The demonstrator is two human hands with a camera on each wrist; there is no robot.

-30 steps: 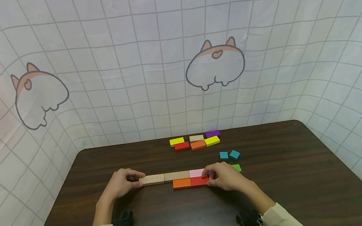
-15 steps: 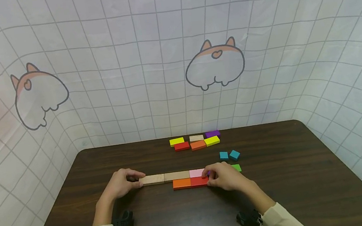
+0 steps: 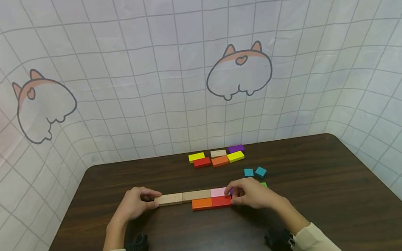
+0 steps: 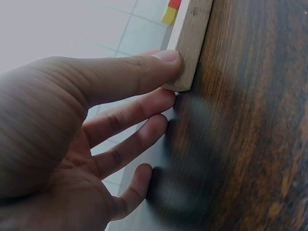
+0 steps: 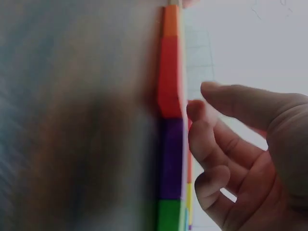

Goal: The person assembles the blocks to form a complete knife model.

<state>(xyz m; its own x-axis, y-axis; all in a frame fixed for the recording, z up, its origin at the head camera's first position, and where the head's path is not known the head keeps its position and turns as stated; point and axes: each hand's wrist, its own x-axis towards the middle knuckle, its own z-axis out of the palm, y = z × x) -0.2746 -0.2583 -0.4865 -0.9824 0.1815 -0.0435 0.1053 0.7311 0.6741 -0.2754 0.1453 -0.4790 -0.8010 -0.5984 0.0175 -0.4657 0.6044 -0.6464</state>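
Note:
My left hand (image 3: 133, 204) pinches the left end of a plain wooden block (image 3: 170, 199), thumb on its near side. A second wooden block (image 3: 196, 195) and a pink block (image 3: 217, 192) continue that row rightward. Against its near side lie an orange block (image 3: 201, 204) and a red block (image 3: 220, 201). My right hand (image 3: 254, 193) hovers by the red block's right end, fingers loosely bent and holding nothing. In the right wrist view, its thumb stands apart from the blocks, while a purple block (image 5: 172, 159) and a green block (image 5: 169, 215) follow the red one.
Further back lie yellow blocks (image 3: 196, 157), a red one (image 3: 202, 162), an orange one (image 3: 220, 161), a plain one (image 3: 218, 153) and a purple one (image 3: 236, 149). Two small blue blocks (image 3: 248, 172) sit right of centre. A patterned cloth (image 3: 144, 107) surrounds the dark table (image 3: 187, 247).
My right hand has lifted slightly and shifted a little right, with its thumb coming off the red block's end. The left hand and the blocks have stayed put.

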